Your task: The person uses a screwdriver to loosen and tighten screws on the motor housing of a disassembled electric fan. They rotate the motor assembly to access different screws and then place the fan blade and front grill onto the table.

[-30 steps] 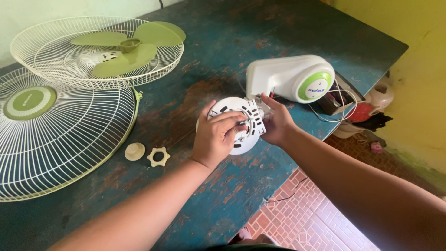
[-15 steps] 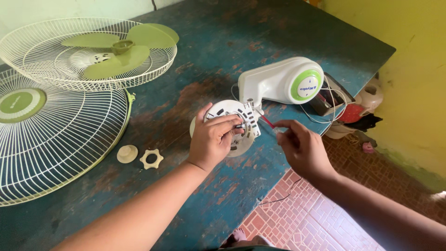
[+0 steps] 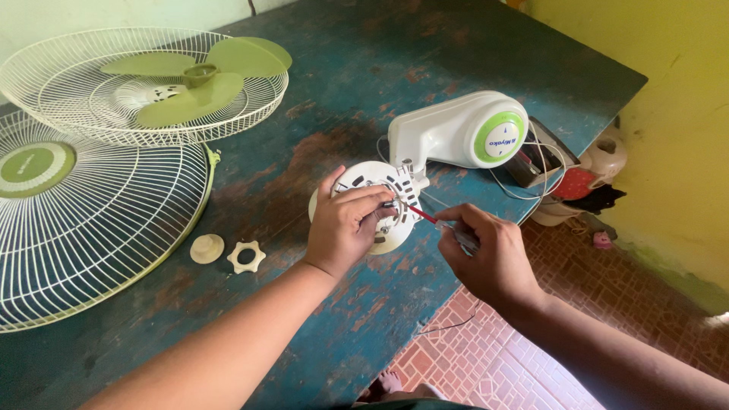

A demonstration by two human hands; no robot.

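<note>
My left hand point(image 3: 345, 228) grips the round white fan motor cover point(image 3: 391, 182) lying on the blue table point(image 3: 342, 83). To its right, near the table's front edge, my right hand point(image 3: 486, 250) pinches a thin red wire point(image 3: 421, 214) that runs from the motor cover to my fingers. The white fan body point(image 3: 448, 133) with a green-ringed round end lies just behind the cover, joined to it.
Two white wire fan guards point(image 3: 99, 220) lie at the left; the far one holds the green fan blade point(image 3: 197, 80). A cream cap point(image 3: 206, 248) and a star-shaped nut point(image 3: 247, 257) lie near the guards. A box with wires point(image 3: 543, 159) sits at the table's right edge. Brick floor lies below.
My right hand left the motor cover and drew back to the right, pulling the red wire out with it. My left hand stayed on the cover.
</note>
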